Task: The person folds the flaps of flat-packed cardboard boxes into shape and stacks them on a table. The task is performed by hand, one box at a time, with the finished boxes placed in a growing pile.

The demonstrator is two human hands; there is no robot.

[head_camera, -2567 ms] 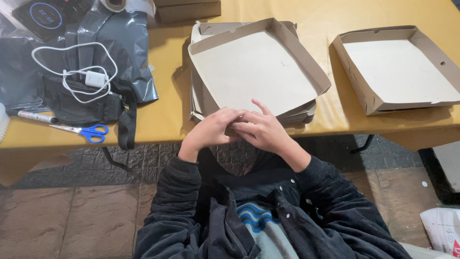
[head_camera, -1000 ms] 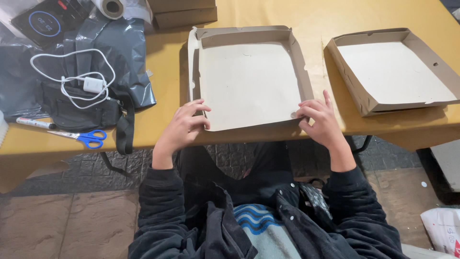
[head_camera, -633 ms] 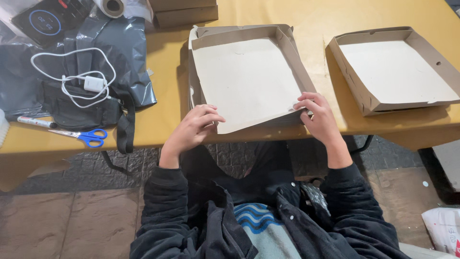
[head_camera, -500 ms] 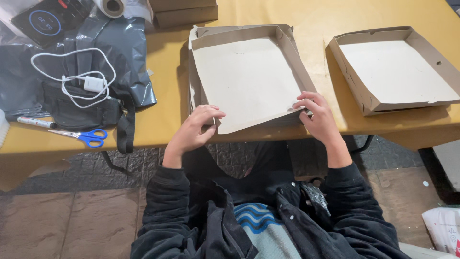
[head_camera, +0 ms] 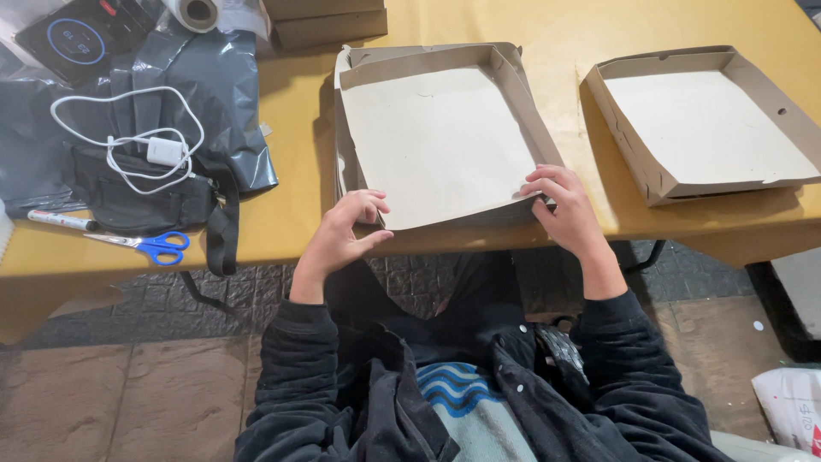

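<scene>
A half-folded cardboard box tray (head_camera: 436, 137) lies on a stack of flat cardboard on the yellow table (head_camera: 291, 218); its near side is an unfolded flap. My left hand (head_camera: 342, 235) pinches the near left corner of that flap. My right hand (head_camera: 564, 210) grips the near right corner, fingers curled over the edge. Three walls of the tray stand up; the near one lies flat.
A finished cardboard tray (head_camera: 705, 120) sits at the right. At the left lie grey plastic bags (head_camera: 201, 111), a white charger cable (head_camera: 141, 141), a black pouch (head_camera: 137, 201), blue scissors (head_camera: 154, 248), a marker (head_camera: 60, 221), and a tape roll (head_camera: 197, 12).
My hands, clasped together below the tray at first, spread to its near corners. The tray has turned slightly clockwise, and my left hand has closed on the flap's left corner.
</scene>
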